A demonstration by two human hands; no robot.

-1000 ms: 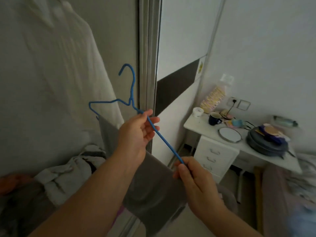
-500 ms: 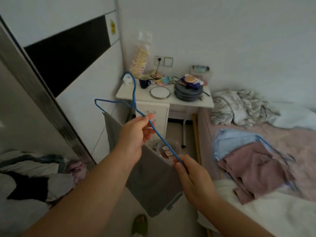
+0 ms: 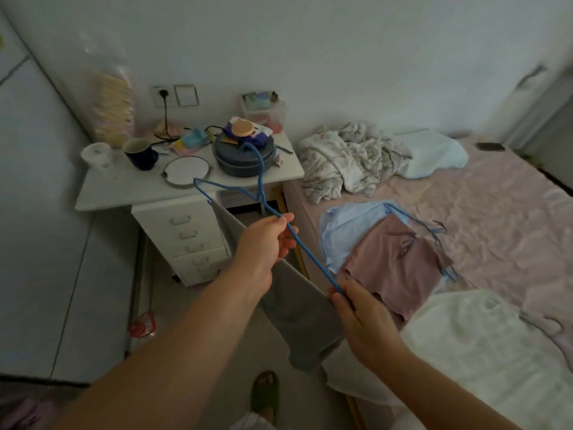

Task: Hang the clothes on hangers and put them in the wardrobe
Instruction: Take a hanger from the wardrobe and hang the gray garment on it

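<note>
A thin blue wire hanger (image 3: 262,181) is held up in front of me, with a grey cloth (image 3: 297,308) draped over its lower bar and hanging down. My left hand (image 3: 266,240) pinches the hanger's upper arm near the neck. My right hand (image 3: 359,318) grips its right corner together with the edge of the grey cloth. On the bed (image 3: 496,212) lie a mauve garment (image 3: 393,265) and a light blue garment (image 3: 347,231), with more blue hangers (image 3: 434,231) on them.
A white bedside desk (image 3: 124,193) with drawers carries a dark mug (image 3: 141,153), a round mirror, a lidded pan (image 3: 245,156) and small clutter. Crumpled patterned bedding (image 3: 350,156), a pale blue pillow and a white blanket (image 3: 483,346) lie on the bed. The wardrobe door (image 3: 34,212) stands at left.
My view has swung right, from the wardrobe interior to the desk and the bed. Both hands keep the same hold on the hanger and the grey cloth.
</note>
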